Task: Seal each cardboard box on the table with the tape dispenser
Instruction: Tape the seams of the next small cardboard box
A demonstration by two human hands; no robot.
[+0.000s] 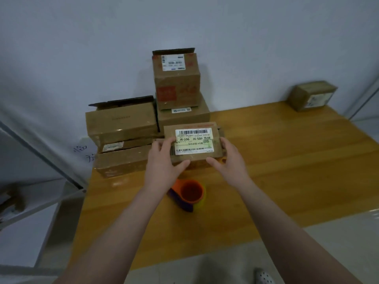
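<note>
A small cardboard box [217,128] with a white shipping label on top is held between both hands above the wooden table [287,160]. My left hand [162,162] grips its left end, thumb along the near edge. My right hand [227,158] grips its right end the same way. An orange and purple tape dispenser [189,194] lies on the table just below the box, between my forearms. Behind the box, against the wall, is a pile of several cardboard boxes [123,124]; the tallest box [176,78] has its top flaps raised.
Another small cardboard box [311,95] stands at the table's far right corner by the wall. A white shelf or cabinet [30,212] stands to the left of the table. The floor and a shoe [263,276] show at the bottom.
</note>
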